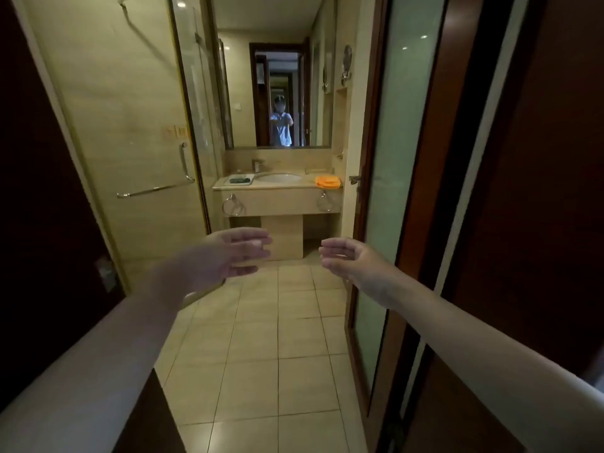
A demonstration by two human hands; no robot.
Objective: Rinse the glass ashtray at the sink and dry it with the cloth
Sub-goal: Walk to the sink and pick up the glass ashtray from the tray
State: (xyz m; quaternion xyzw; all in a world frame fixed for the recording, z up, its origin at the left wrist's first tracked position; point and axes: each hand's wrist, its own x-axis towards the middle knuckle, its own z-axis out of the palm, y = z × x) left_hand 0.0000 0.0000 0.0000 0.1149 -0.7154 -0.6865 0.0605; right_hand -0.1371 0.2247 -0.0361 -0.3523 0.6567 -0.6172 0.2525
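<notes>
1. Person stands at the bathroom doorway, both arms stretched forward; left hand and right hand are empty, fingers spread loose, gripping nothing.
2. Sink sits in the counter at the far wall, well apart from the hands, under the mirror.
3. Ashtray: probably the dark item on the white tray just left of the sink, too small to be sure it's glass.
4. Orange cloth lies on the counter right of the sink, near the edge.
5. Step in hand, judged: the approach. Nothing rinsed or dried yet.
6. To do it well: walk straight in over the tiled floor, staying clear of the glass shower door on the left and the frosted door on the right.
7. Take the ashtray with a firm two-sided hold; wet glass will likely be slippery.
8. Tap is behind the sink; keep the cloth dry until after rinsing.
</notes>
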